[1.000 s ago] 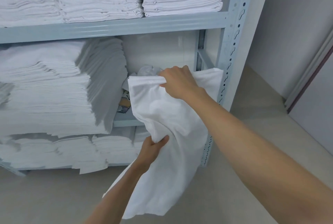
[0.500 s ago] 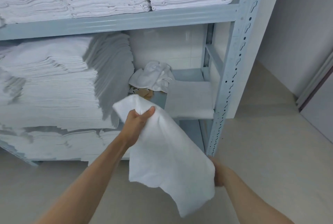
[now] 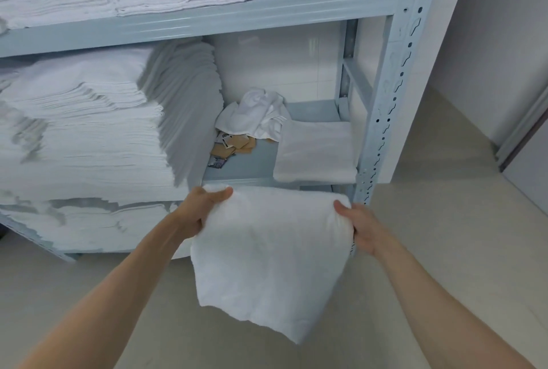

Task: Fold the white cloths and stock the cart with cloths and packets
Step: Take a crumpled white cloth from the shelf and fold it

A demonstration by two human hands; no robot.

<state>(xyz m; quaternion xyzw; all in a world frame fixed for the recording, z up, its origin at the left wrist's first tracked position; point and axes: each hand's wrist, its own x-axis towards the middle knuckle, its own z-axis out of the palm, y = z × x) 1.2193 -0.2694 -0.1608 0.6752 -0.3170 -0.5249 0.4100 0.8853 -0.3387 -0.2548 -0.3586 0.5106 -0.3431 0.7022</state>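
Now folded over once: white cloth hanging doubled in front of the shelf. Half a second ago, held by one corner only. Left hand and right hand both gripping the top fold. Ready for another fold, probably.

Pale blue metal shelving rack on beige floor, beside white wall.

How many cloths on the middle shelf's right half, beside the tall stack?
2. A crumpled cloth lies at the back over the packets; a folded cloth lies at the front right. Others may hide beneath.
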